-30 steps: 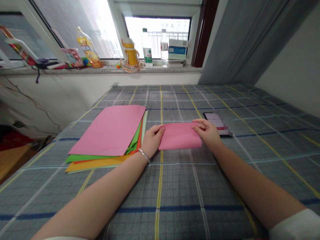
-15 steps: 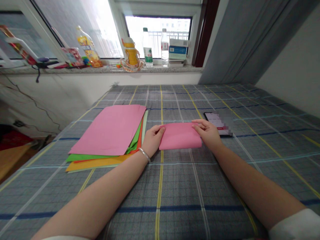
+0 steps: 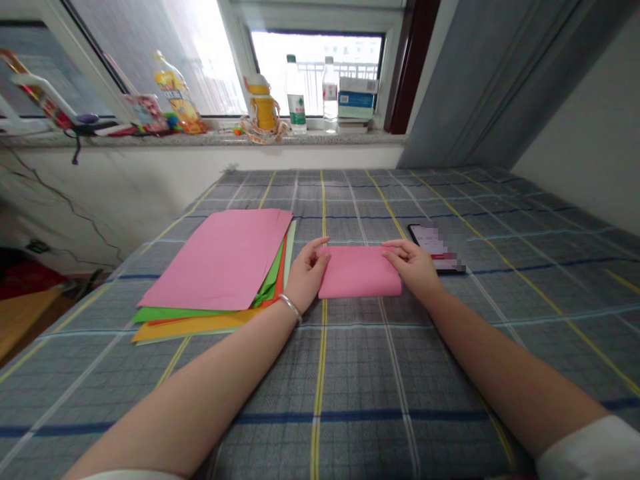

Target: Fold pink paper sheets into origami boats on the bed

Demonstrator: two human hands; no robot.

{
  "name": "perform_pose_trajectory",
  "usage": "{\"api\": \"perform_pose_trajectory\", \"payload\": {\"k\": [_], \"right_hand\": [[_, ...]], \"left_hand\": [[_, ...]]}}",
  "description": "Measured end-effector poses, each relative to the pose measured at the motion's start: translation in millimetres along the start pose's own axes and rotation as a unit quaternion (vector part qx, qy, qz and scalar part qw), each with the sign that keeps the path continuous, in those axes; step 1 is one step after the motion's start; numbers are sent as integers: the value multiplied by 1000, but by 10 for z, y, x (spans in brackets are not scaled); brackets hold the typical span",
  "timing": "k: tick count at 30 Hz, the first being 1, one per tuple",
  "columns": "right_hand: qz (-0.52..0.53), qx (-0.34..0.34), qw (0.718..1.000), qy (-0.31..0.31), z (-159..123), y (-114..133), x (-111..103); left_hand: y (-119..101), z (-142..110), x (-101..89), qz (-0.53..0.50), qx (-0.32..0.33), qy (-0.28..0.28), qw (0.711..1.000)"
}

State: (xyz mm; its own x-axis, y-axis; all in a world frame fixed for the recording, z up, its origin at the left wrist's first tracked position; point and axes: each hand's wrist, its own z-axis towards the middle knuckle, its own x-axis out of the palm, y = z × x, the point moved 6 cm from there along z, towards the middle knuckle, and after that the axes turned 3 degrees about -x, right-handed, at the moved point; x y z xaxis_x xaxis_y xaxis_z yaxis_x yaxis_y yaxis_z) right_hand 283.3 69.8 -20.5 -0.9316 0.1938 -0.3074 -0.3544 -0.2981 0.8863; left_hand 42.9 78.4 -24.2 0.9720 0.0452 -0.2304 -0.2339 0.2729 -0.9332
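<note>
A small pink sheet of paper, folded over with a rounded edge toward me, lies between my hands on the plaid cloth. My left hand pinches its left far corner between thumb and fingers, the index finger lifted a little. At the right far corner, my right hand grips the paper the same way, thumb on top. A silver bangle circles my left wrist. Left of my left hand lies a stack of coloured paper, pink on top with green, orange and yellow sheets sticking out below.
A phone with a lit, partly blurred screen lies just beyond my right hand. Plaid cloth covers the surface. On the windowsill stand several bottles, a yellow flask and a blue-and-white box.
My left index finger has lifted and stretched out over the paper's far edge. My right hand has shifted slightly to the left. Both hands still hold the pink paper.
</note>
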Motion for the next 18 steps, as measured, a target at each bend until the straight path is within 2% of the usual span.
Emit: {"api": "perform_pose_trajectory", "payload": {"k": [5, 8, 13, 18], "right_hand": [[-16, -3, 1000, 15, 14, -45, 18], [-52, 3, 998, 24, 32, -93, 34], [-98, 27, 993, 66, 69, -154, 92], [-164, 5, 982, 91, 108, -136, 98]], "left_hand": [[54, 46, 2, 43, 0, 9, 999], [90, 87, 18, 115, -15, 33, 993], [87, 148, 54, 258, 4, 89, 962], [48, 174, 81, 341, 49, 110, 932]]}}
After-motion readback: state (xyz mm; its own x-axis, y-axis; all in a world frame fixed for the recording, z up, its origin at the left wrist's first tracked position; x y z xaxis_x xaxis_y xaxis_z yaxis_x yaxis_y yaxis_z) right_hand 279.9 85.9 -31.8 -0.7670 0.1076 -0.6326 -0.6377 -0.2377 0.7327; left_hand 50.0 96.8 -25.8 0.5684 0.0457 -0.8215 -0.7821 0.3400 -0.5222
